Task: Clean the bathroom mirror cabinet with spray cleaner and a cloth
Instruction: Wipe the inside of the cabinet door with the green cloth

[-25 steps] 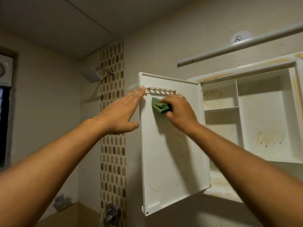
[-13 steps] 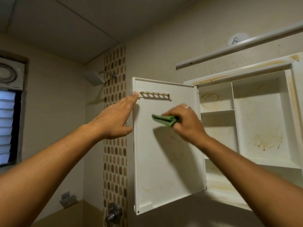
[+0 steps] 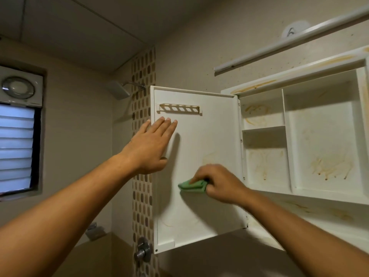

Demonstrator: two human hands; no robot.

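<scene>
Head view.

- Mirror cabinet (image 3: 299,71): white, wall-mounted, seen from below. Its compartments were found bare, and brown-orange stains (image 3: 329,166) were noted on the back panels and along the top rim.
- Cabinet door (image 3: 209,136): swung open to the left of the cabinet body, with the inner face turned toward the camera. Faint brownish rings were seen near its lower part. A slotted rack (image 3: 178,108) was fixed near the top of this face.
- Left hand (image 3: 149,148): laid flat against the door's inner face beside its free edge, just below the rack, with the fingers straight and together and nothing held.
- Right hand (image 3: 219,182): fingers curled round a folded green cloth (image 3: 192,185).
- Green cloth: pressed against the door's inner face, below the middle and toward the hinge side, well apart from the left hand.
- Surroundings recorded: a shower head (image 3: 119,90) and a mosaic tile strip (image 3: 142,72) to the left of the door, a tap valve (image 3: 142,250) below it, an exhaust fan (image 3: 19,87) above a louvred window (image 3: 17,148) at far left, and a white light tube (image 3: 289,40) on the wall above the cabinet.
</scene>
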